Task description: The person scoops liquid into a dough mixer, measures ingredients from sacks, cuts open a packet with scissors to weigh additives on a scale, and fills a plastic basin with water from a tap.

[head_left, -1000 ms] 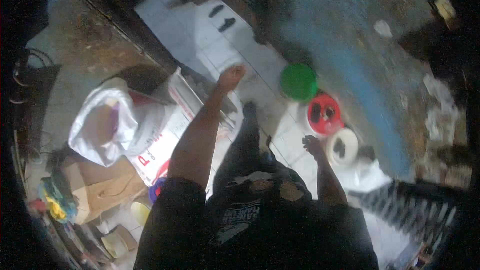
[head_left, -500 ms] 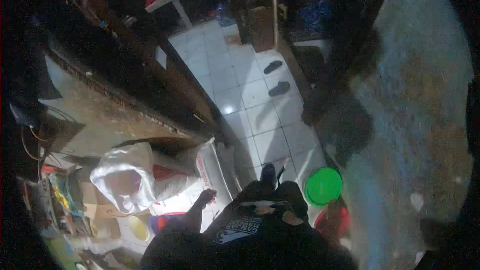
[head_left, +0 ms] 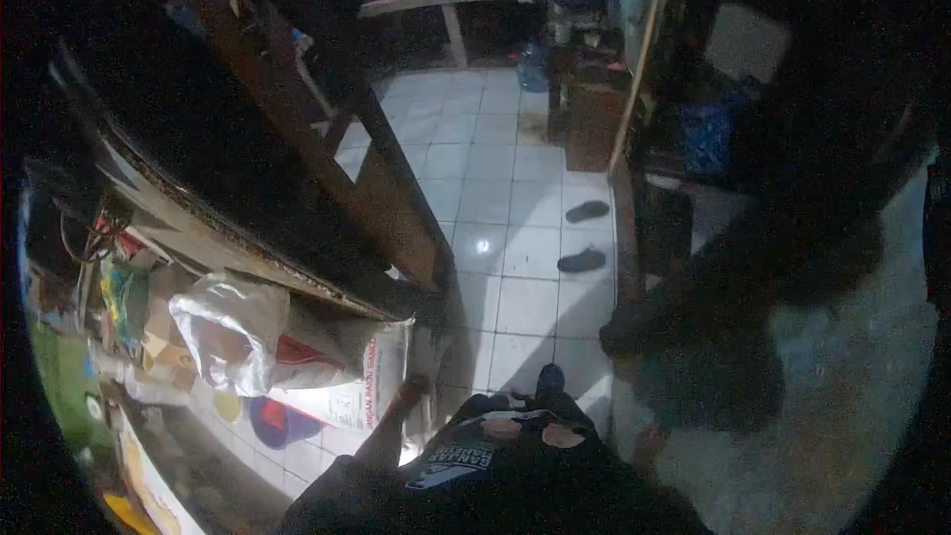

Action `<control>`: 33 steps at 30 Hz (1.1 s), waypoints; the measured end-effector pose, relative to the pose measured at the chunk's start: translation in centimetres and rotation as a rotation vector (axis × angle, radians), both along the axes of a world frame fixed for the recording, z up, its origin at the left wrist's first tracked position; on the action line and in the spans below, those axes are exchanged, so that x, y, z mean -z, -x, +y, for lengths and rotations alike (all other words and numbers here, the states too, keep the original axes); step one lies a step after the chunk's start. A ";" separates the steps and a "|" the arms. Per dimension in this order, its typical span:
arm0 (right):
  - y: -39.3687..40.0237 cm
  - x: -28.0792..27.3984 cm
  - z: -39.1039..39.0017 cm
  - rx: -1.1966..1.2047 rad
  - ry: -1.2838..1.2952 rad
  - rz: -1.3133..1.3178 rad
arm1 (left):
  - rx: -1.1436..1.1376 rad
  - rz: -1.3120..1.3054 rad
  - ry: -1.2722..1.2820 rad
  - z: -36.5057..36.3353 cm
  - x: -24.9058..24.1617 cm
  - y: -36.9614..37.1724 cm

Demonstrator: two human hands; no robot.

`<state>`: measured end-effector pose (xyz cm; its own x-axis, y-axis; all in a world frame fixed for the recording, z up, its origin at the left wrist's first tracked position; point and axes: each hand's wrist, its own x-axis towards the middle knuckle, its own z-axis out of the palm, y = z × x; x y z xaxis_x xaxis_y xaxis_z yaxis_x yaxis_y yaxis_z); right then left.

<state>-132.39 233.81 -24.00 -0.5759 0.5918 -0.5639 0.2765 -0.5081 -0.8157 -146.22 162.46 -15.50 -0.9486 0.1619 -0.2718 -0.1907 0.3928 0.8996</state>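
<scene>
Low at the left of my dark printed shirt (head_left: pixel 475 461), my left hand (head_left: pixel 408 396) hangs beside a white sack with red lettering (head_left: pixel 347 396). Its fingers are dim and blurred. My right hand (head_left: pixel 649 446) hangs in shadow on the other side, near the worn wall (head_left: pixel 842 436), with its fingers lost in the dark. Left of the sack stands an open whitish plastic bag (head_left: pixel 223 332). One dark shoe (head_left: pixel 551 381) of mine shows ahead on the white tiled floor (head_left: pixel 485 307).
Two dark slippers (head_left: pixel 582 260) lie on the tiles ahead at the right. A wooden door frame (head_left: pixel 396 198) borders the passage on the left. Beyond are a blue water bottle (head_left: pixel 533 69), a brown box (head_left: pixel 592 124) and a counter (head_left: pixel 451 0). Purple and red items (head_left: pixel 277 421) sit low at left.
My view has turned and moved forward, and the slippers look nearer. The green round thing and the red one at my right are out of sight. Both hands still hang at my sides.
</scene>
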 end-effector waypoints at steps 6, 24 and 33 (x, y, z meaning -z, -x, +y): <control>5.4 10.5 1.2 -0.817 -0.402 0.398 | -0.518 -0.275 -0.491 5.2 -0.7 -5.0; 37.3 0.4 -23.0 -1.482 0.202 -0.159 | -1.406 -0.550 -0.418 15.5 -6.3 -33.0; 28.7 2.3 -39.8 -1.812 1.210 -0.754 | -1.872 -0.301 -0.579 17.3 -5.6 -47.5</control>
<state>-161.06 194.02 -26.26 0.4710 -0.7694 -0.4315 0.8523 0.5230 -0.0022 -98.69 179.71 -9.89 0.0492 -0.6944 -0.7179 -0.0881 -0.7190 0.6894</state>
